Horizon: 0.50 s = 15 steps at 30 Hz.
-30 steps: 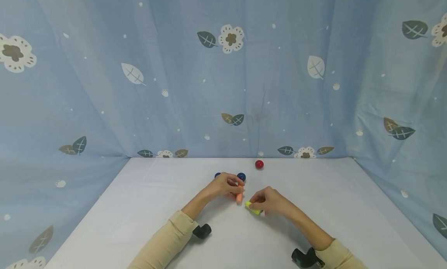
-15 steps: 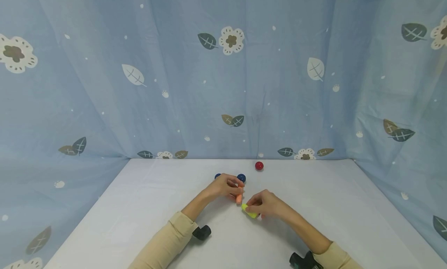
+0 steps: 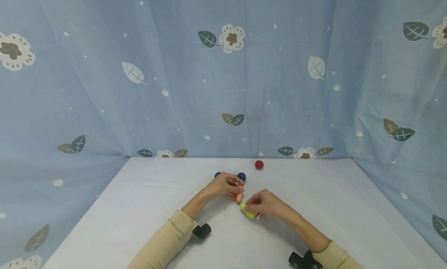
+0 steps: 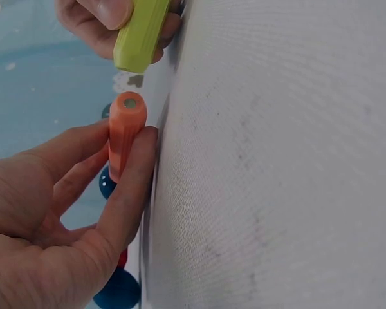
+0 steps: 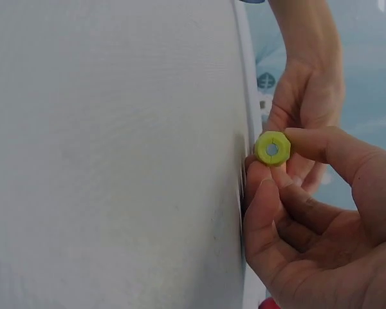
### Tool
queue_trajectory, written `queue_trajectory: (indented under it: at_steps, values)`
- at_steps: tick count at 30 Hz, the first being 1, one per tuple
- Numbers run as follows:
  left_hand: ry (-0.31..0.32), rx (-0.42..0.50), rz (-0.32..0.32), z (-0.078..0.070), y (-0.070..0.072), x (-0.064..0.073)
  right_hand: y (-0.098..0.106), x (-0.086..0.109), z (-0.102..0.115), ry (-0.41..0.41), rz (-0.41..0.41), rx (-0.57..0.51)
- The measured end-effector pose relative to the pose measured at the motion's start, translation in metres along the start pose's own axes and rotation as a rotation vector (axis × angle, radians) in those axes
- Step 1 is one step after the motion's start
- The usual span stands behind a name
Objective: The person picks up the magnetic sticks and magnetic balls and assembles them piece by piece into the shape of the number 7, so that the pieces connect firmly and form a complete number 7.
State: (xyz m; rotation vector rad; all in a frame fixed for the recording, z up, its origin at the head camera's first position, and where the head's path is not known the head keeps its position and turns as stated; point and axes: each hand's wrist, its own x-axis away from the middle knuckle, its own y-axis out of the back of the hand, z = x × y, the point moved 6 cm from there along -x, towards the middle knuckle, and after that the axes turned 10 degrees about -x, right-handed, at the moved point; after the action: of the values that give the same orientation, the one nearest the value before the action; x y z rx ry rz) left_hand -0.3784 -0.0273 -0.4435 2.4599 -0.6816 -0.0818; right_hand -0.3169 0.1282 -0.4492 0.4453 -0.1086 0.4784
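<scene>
My left hand (image 3: 222,185) pinches an orange magnetic rod (image 4: 123,132) between thumb and fingers; a small metal disc shows in its near end. At the rod's far end is a blue ball (image 3: 241,176); I cannot tell whether they touch. My right hand (image 3: 268,204) pinches a yellow-green magnetic rod (image 3: 247,211), which also has a metal disc (image 5: 271,149) in its end. This rod lies slantwise just in front of the orange one, with a small gap between their ends in the left wrist view.
Another blue ball (image 3: 218,175) sits behind the left hand, mostly hidden. Near the table's back edge lies a red ball (image 3: 259,164). A blue patterned curtain (image 3: 188,90) hangs behind the white table (image 3: 331,195).
My right hand has moved a little left and nearer to me, bringing the yellow-green rod close to the orange rod's near end. The left hand has stayed in place.
</scene>
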Motion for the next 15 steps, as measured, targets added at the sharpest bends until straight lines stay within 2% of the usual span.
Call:
queue_trajectory:
  at_steps: [15]
  values:
    - [-0.002, 0.036, 0.019, 0.0044, -0.0008, -0.0029, -0.007, 0.0006, 0.0022, -0.024, 0.002, -0.071]
